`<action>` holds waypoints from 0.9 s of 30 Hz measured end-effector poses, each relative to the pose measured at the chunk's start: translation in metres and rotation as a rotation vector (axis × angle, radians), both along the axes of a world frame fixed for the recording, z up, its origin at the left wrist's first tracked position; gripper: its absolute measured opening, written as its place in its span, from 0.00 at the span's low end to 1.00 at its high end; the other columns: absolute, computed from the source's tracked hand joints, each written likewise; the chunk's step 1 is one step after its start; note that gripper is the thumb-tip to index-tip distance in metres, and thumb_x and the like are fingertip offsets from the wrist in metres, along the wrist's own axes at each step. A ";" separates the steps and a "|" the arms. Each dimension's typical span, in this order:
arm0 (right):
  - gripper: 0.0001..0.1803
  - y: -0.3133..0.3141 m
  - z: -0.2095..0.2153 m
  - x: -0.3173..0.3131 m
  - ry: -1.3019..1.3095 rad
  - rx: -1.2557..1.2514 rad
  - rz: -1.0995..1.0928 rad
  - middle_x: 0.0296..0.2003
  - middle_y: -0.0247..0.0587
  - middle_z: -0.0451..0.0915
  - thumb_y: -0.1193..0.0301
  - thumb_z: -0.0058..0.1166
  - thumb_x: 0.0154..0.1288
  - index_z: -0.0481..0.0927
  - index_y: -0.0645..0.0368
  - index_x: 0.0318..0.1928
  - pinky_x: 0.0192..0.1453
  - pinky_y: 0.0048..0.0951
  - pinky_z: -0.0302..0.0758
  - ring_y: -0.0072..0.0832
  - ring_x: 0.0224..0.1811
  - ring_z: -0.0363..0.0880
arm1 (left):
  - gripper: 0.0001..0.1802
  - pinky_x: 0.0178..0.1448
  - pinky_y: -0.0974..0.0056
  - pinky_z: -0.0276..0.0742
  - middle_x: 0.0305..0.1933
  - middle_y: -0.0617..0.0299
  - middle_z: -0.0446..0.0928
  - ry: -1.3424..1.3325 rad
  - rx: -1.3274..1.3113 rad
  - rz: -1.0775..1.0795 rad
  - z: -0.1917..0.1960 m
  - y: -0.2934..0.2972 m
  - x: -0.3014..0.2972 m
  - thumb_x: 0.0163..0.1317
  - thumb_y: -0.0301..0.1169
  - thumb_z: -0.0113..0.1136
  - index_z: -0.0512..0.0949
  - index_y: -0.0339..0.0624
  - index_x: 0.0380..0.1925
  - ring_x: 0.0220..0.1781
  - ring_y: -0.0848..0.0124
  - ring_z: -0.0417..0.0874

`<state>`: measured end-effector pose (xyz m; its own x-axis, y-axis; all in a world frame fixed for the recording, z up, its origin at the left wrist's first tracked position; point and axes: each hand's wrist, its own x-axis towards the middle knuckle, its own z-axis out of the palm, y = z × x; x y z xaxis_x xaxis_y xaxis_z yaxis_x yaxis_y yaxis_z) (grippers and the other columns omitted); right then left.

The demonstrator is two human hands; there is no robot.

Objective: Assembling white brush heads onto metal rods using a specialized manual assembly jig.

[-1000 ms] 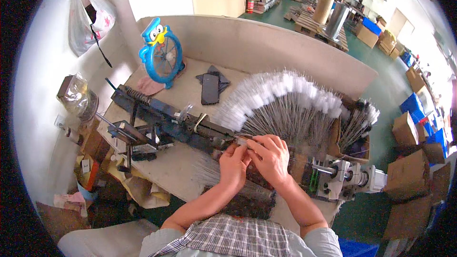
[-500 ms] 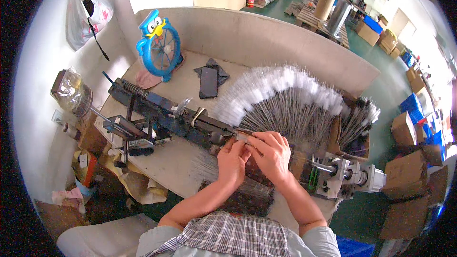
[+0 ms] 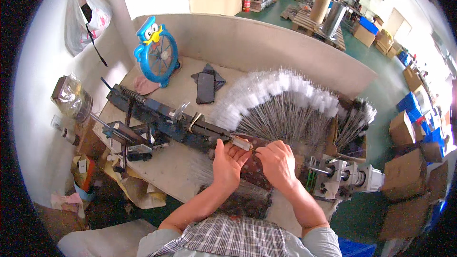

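At your far left a blue owl-shaped fan [image 3: 156, 50] stands on the workbench [image 3: 176, 162], with a dark phone [image 3: 205, 88] lying just right of it. The long blue machine [image 3: 162, 116] runs across toward your hands. Your left hand [image 3: 227, 162] is open, palm up, fingers loosely spread, touching the small pale cylinder [image 3: 242, 143] at the machine's end. Your right hand [image 3: 278, 162] is curled just beside it; whether it pinches anything you cannot tell. Beyond fans a spread of white-tipped wire brushes [image 3: 281, 104].
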<state>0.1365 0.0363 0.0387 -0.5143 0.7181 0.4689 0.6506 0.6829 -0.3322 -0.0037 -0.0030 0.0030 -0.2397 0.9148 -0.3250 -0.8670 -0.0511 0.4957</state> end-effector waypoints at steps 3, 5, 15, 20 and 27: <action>0.07 -0.003 -0.004 0.004 0.057 -0.044 -0.005 0.28 0.34 0.78 0.73 0.56 0.48 0.80 0.55 0.32 0.44 0.36 0.70 0.34 0.39 0.74 | 0.30 0.61 0.55 0.68 0.48 0.53 0.73 0.041 0.000 -0.065 0.002 -0.003 0.001 0.68 0.55 0.35 0.69 0.38 0.46 0.53 0.59 0.74; 0.07 -0.002 -0.005 0.008 0.074 -0.097 0.018 0.30 0.35 0.79 0.72 0.56 0.49 0.80 0.55 0.32 0.44 0.36 0.70 0.35 0.40 0.74 | 0.31 0.61 0.56 0.67 0.49 0.53 0.73 0.076 -0.018 -0.100 0.003 -0.002 0.003 0.67 0.56 0.34 0.69 0.37 0.48 0.54 0.59 0.73; 0.07 -0.015 -0.005 0.031 0.278 -0.269 0.088 0.32 0.39 0.80 0.70 0.56 0.56 0.80 0.57 0.36 0.40 0.39 0.74 0.39 0.35 0.78 | 0.22 0.59 0.59 0.70 0.57 0.52 0.70 0.479 -0.091 -0.201 -0.020 -0.044 -0.042 0.67 0.37 0.44 0.65 0.36 0.57 0.56 0.62 0.73; 0.10 -0.046 -0.059 0.032 -0.004 -0.461 0.104 0.32 0.42 0.78 0.66 0.54 0.56 0.80 0.53 0.39 0.35 0.37 0.77 0.39 0.36 0.79 | 0.11 0.48 0.64 0.73 0.35 0.62 0.77 0.292 -0.309 0.314 -0.090 -0.105 -0.171 0.62 0.38 0.55 0.74 0.42 0.37 0.41 0.69 0.78; 0.07 -0.045 -0.078 0.021 -0.272 -0.477 0.104 0.30 0.39 0.74 0.73 0.53 0.48 0.78 0.54 0.32 0.38 0.39 0.77 0.39 0.36 0.79 | 0.17 0.31 0.72 0.68 0.29 0.67 0.76 0.586 -0.501 0.792 -0.089 -0.157 -0.331 0.56 0.48 0.63 0.74 0.47 0.31 0.28 0.75 0.76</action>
